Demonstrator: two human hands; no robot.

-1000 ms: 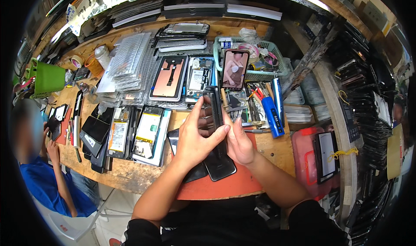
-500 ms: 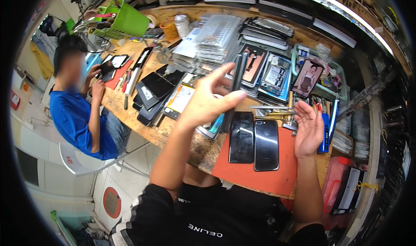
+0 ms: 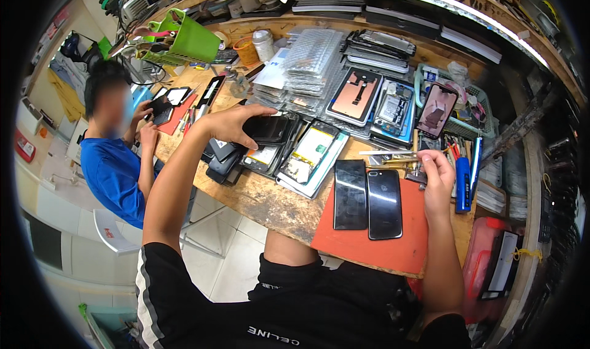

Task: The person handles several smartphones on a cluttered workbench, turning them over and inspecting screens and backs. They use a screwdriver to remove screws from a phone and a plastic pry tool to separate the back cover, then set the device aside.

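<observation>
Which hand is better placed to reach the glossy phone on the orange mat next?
Probably the right hand: it is by the right edge of the orange mat, near the glossy phone. The left hand is farther away, its grip around a dark phone.

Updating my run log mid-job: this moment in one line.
Left hand: grasping black phone over opened phones | Right hand: at tweezers, grip unclear | Orange mat: two dark phones side by side

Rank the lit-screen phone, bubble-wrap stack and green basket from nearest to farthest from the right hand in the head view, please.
From the right hand:
1. Lit-screen phone: just beyond it.
2. Bubble-wrap stack: farther back, left.
3. Green basket: far left.
</observation>
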